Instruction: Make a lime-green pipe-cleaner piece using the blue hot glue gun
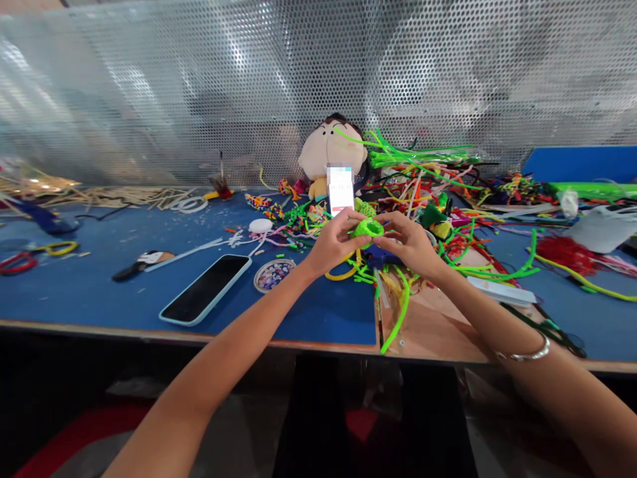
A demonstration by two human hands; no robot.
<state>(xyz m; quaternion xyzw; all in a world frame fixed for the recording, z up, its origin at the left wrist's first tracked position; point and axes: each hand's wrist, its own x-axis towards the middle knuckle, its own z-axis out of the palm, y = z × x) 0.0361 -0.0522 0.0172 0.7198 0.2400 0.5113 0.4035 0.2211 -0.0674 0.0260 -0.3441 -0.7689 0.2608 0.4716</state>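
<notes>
Left hand point(342, 238) and right hand point(409, 244) pinch a hollow green piece point(367, 230), seemingly woven, over the blue table point(323, 322), loose strands point(404, 312) crowding close, a lit screen point(341, 189) behind, a dark phone point(206, 291) leftward.

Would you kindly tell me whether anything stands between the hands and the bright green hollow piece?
Nothing visible does: the left hand and right hand already hold the bright green hollow piece from either side. The lit phone shows beyond it, not between it and the hands.
</notes>
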